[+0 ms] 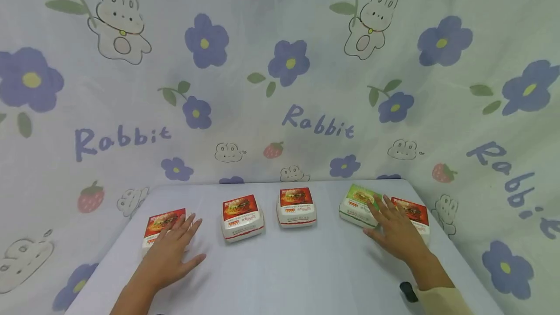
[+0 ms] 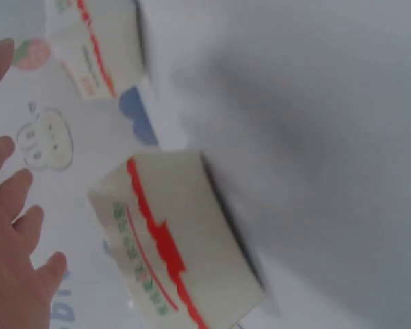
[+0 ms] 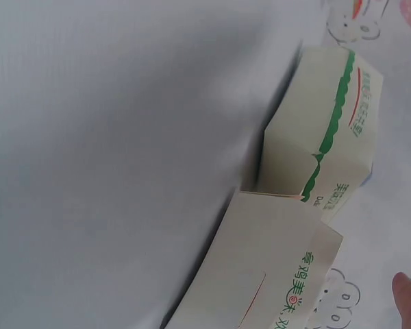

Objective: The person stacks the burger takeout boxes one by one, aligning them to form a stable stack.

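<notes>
While both arms extend over the white table (image 1: 280, 276), the head view shows the left hand (image 1: 168, 256) spread wide over the leftmost red-topped box (image 1: 150, 230), the right hand (image 1: 395, 232) equally wide over the green-topped box (image 1: 352, 210) and rightmost red-topped box (image 1: 415, 215); 2 middle boxes (image 1: 242, 218) sit lids up, perhaps keeping their prints readable. In the left wrist view, fingers hang clear, gripping nothing. In the right wrist view, 2 boxes sit close, probably letting 1 hand span both; contact is unclear
</notes>
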Demonstrator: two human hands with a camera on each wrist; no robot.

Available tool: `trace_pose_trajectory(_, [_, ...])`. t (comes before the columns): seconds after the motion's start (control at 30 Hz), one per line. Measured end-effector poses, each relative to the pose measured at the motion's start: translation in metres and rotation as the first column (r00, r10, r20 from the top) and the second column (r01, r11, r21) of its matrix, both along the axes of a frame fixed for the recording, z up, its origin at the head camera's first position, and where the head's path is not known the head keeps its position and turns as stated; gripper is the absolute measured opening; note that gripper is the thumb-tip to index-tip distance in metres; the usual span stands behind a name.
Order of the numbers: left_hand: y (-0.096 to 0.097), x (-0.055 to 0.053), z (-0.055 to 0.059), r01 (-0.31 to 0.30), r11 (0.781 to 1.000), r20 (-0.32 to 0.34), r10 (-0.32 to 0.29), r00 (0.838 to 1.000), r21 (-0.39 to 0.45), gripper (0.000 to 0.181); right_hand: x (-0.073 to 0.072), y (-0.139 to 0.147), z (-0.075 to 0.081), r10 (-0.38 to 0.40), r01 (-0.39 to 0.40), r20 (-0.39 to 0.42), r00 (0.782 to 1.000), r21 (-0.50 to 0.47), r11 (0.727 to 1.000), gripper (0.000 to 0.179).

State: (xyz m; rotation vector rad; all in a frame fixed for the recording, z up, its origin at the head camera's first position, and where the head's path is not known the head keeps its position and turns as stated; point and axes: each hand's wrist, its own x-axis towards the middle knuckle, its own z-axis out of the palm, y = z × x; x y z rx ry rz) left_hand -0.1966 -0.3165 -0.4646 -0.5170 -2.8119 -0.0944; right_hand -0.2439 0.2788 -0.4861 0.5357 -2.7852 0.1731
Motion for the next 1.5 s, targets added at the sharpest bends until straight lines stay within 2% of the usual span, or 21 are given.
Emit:
trace_pose_trajectory(0.23, [-0.014,-0.001,-0.004,-0.020,0.999,0.040,0.021,0.999,-0.025,0.089,0.000,0.001,-0.001,0.017,-0.017,-0.056,0.998,0.000,1.000,0.077])
trace_pose_trajectory(0.37, [-0.018,-0.001,-0.008,-0.011,0.999,0.031,0.012,0.999,-0.043,0.088,-0.002,-0.002,-0.004,0.008,-0.009,-0.042,0.999,-0.019,1.000,0.077])
trace_pose_trajectory(0.53, [-0.026,-0.002,-0.008,-0.038,0.999,0.034,0.038,0.999,0.020,0.090,-0.006,-0.011,-0.006,-0.010,0.010,0.007,1.000,-0.055,0.998,0.077])
trace_pose_trajectory(0.7, [-0.046,0.003,-0.008,-0.101,0.990,0.047,0.097,0.994,0.096,0.097,-0.002,-0.024,-0.004,0.024,-0.015,0.062,0.998,-0.136,0.991,0.075])
trace_pose_trajectory(1.0, [-0.076,0.011,-0.012,-0.173,0.973,0.180,0.145,0.973,0.154,0.109,0.005,-0.038,-0.001,0.010,0.007,0.102,0.995,-0.158,0.987,0.074])
trace_pose_trajectory(1.13, [-0.086,0.012,-0.014,-0.210,0.952,0.244,0.154,0.958,0.225,0.120,0.004,-0.047,0.003,0.006,0.015,0.118,0.993,-0.183,0.983,0.077])
trace_pose_trajectory(1.27, [-0.094,0.011,-0.016,-0.289,0.920,0.331,0.195,0.923,0.265,0.126,0.001,-0.059,0.006,0.000,0.035,0.150,0.989,-0.229,0.973,0.082])
trace_pose_trajectory(1.37, [-0.098,0.011,-0.018,-0.340,0.902,0.389,0.222,0.894,0.265,0.129,0.001,-0.070,0.005,0.012,0.044,0.179,0.984,-0.304,0.952,0.084])
trace_pose_trajectory(1.5, [-0.101,0.010,-0.018,-0.374,0.889,0.439,0.233,0.868,0.266,0.130,0.003,-0.087,0.004,0.052,0.022,0.175,0.983,-0.395,0.919,0.082])
